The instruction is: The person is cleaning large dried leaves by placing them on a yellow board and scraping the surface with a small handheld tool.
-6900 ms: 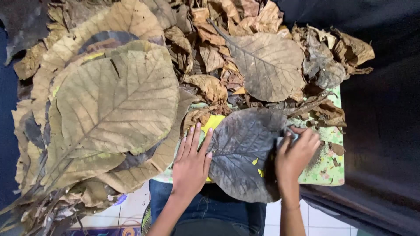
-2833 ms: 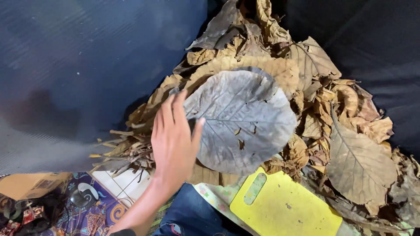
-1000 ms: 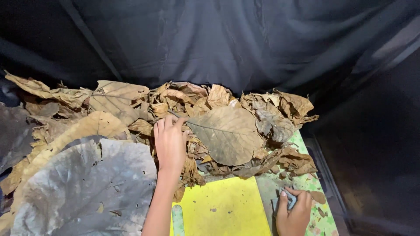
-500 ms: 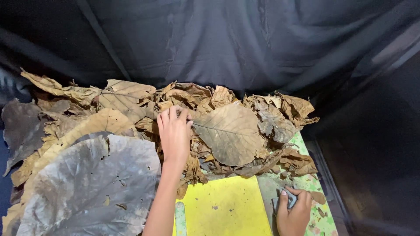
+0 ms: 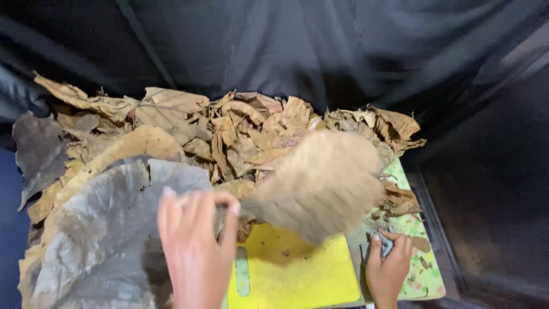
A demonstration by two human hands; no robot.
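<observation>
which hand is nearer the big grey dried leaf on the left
Left. The left hand overlaps the big grey dried leaf at its right edge; the right hand sits far right, beyond the yellow cutting board.

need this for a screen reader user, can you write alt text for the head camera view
A left hand lifts a large tan dried leaf, blurred by motion, above a yellow cutting board. The right hand rests on a green patterned mat, gripping a small grey object. Behind lie a heap of brown dried leaves, a big grey leaf and black cloth.
</observation>
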